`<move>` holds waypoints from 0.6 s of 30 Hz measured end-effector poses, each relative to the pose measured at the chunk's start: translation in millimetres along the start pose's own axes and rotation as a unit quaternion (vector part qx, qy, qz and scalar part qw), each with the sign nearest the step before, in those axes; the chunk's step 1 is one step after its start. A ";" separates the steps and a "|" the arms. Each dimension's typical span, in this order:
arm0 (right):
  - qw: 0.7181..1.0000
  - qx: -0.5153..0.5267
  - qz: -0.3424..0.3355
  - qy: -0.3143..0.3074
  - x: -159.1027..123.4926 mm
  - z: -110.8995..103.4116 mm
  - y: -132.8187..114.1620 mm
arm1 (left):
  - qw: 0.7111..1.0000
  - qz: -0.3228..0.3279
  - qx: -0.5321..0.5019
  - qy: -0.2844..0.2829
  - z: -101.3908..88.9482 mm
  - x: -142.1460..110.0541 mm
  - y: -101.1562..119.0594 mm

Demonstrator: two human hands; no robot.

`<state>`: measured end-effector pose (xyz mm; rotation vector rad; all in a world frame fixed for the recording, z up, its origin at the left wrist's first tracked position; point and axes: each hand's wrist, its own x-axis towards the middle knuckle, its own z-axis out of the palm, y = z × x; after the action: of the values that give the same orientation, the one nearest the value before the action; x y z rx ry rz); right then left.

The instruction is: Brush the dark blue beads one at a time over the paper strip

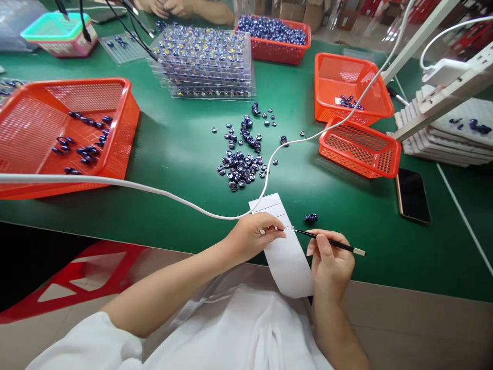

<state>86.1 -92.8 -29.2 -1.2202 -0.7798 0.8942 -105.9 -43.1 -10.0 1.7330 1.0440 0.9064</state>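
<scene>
My left hand [256, 234] pinches a small dark piece, mostly covered by the fingertips, above a white paper strip [288, 264]. In my right hand [333, 257] is a thin black stick tool [341, 242] with a pale rear end, held like a pen. Its tip points left, close to my left fingertips. The lined strip hangs over the table's front edge. Just beyond the tool lies a small clump of dark blue shiny pieces [310, 218]. A larger pile of such pieces [242, 167] lies farther off, with several loose ones around it.
A white cable [185, 205] crosses in front of the pile. Red baskets [133, 121] stand left and right, one small basket [360, 149] near a phone [413, 195]. Stacked clear trays [211, 77] and a full red basket [283, 49] are at the back, near another person's hands [169, 7].
</scene>
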 end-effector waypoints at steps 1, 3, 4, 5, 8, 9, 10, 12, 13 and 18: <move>1.000 0.006 -0.005 0.016 -0.2 0.9 -0.5 | 0.999 -0.024 -0.024 -0.006 2.6 4.3 -0.3; 0.999 0.018 -0.012 0.041 -0.5 2.1 -0.9 | 0.993 -0.080 -0.081 -0.012 7.7 11.3 -2.4; 0.998 0.024 -0.015 0.047 -0.6 2.3 -0.8 | 0.988 -0.107 -0.113 -0.014 10.0 13.9 -4.1; 0.998 0.029 -0.017 0.050 -0.7 2.3 -0.4 | 0.981 -0.129 -0.142 -0.015 11.8 15.8 -5.8; 0.999 0.031 -0.019 0.040 -0.9 1.3 1.4 | 0.967 -0.165 -0.193 -0.022 14.0 17.9 -9.5; 0.999 0.022 -0.019 0.034 -0.9 0.8 1.9 | 0.965 -0.168 -0.200 -0.025 13.6 17.8 -9.7; 0.999 0.009 -0.018 0.029 -1.0 0.3 2.4 | 0.963 -0.168 -0.208 -0.031 12.9 17.6 -9.5; 0.999 -0.031 -0.018 0.017 -1.3 -0.5 2.9 | 0.957 -0.164 -0.234 -0.050 10.8 17.2 -8.2; 0.998 -0.054 -0.018 0.011 -1.5 -0.8 2.9 | 0.952 -0.162 -0.251 -0.060 9.7 17.1 -7.4; 0.994 -0.107 -0.003 -0.020 -2.7 -1.7 2.2 | 0.934 -0.158 -0.311 -0.081 6.4 17.7 -6.4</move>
<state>86.0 -95.7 -31.7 -1.3906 -0.9294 0.8489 -95.2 -27.4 -15.7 1.0537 0.7800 0.7624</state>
